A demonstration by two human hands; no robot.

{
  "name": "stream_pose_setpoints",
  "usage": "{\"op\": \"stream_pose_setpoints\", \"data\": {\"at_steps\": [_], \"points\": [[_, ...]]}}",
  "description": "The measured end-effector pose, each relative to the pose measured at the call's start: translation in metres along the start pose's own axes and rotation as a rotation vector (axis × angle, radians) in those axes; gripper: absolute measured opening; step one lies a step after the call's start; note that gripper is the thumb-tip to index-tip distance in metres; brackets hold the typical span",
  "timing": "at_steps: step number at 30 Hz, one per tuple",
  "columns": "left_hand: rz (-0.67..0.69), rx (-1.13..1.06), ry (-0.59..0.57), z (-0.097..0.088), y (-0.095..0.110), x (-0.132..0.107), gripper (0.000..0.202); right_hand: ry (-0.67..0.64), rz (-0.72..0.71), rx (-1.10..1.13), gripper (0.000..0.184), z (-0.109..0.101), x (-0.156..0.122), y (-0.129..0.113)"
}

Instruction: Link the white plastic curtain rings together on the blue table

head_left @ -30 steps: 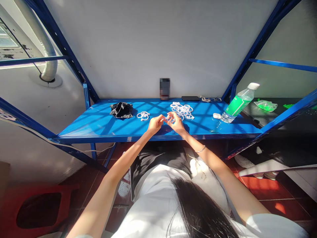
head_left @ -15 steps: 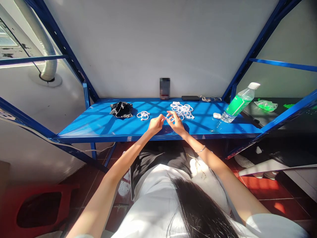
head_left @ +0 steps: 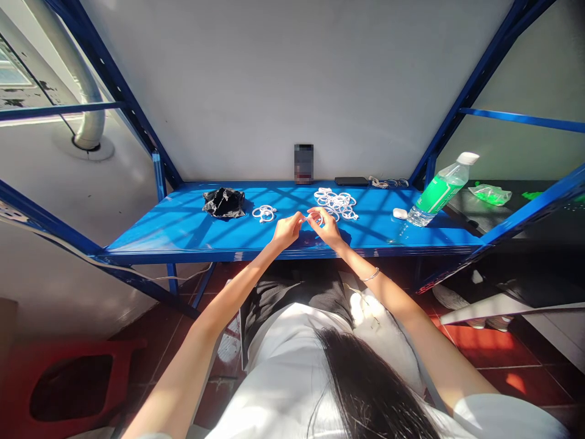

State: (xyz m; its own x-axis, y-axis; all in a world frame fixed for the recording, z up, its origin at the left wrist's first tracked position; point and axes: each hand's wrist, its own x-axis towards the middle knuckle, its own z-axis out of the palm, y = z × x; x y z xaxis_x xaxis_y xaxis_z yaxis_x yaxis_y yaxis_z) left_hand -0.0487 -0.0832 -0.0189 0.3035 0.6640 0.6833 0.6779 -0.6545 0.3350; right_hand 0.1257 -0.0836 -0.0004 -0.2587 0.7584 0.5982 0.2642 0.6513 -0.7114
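Observation:
Both hands meet above the front of the blue table (head_left: 183,235). My left hand (head_left: 288,228) is closed in a pinch at one end of a small white ring (head_left: 319,220). The fingers of my right hand (head_left: 326,228) are curled round the same ring, which is partly hidden by them. Just behind my right hand lies a tangled pile of white rings (head_left: 338,201). A smaller cluster of white rings (head_left: 264,213) rests to the left of my left hand.
A crumpled black plastic bag (head_left: 223,202) sits at the left. A phone (head_left: 304,164) leans against the wall, and a flat black device (head_left: 351,181) lies near cables (head_left: 388,182). To the right are a white earphone case (head_left: 400,213) and a water bottle (head_left: 437,192).
My right fingers have shifted slightly, and more of the white ring shows between them. My left hand stays nearly in place. Nothing else on the table has moved.

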Motion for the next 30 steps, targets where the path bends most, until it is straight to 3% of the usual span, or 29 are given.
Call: {"op": "stream_pose_setpoints", "data": {"at_steps": [20,30], "points": [[0.008,0.012,0.031,-0.001,-0.001,-0.001,0.018,0.005,0.030,0.025,0.038,0.003,0.002,0.011],[-0.054,-0.041,0.009,0.000,0.000,0.000,0.024,0.012,-0.010,-0.025,0.035,0.004,0.000,0.010]]}}
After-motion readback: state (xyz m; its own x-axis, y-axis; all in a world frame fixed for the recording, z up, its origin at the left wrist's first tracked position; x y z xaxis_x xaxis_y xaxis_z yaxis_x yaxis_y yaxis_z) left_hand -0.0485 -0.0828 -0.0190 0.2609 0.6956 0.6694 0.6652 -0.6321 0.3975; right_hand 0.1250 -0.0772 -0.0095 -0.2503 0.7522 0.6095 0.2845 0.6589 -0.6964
